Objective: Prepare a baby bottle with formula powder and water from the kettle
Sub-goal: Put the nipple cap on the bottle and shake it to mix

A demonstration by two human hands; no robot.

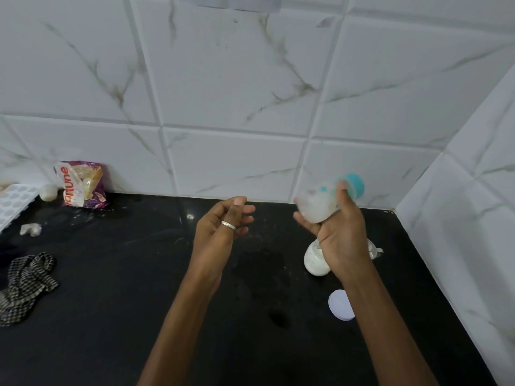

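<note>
My right hand (341, 235) grips a baby bottle (317, 203) with a teal cap, tilted and blurred, holding milky white liquid. It is raised above the black counter (167, 302) near the back wall. Below my right hand stands a white formula jar (313, 263), partly hidden by the hand. Its round white lid (341, 305) lies flat on the counter nearer to me. My left hand (223, 227), with a ring on one finger, hovers left of the bottle, fingers loosely curled and holding nothing. No kettle is in view.
A purple and white food packet (82, 186) leans on the tiled wall at the back left, beside a small white round object (48, 192). A checked cloth (25, 285) lies at the left edge. A white moulded tray (14, 203) sits far left. The wall corner closes the right side.
</note>
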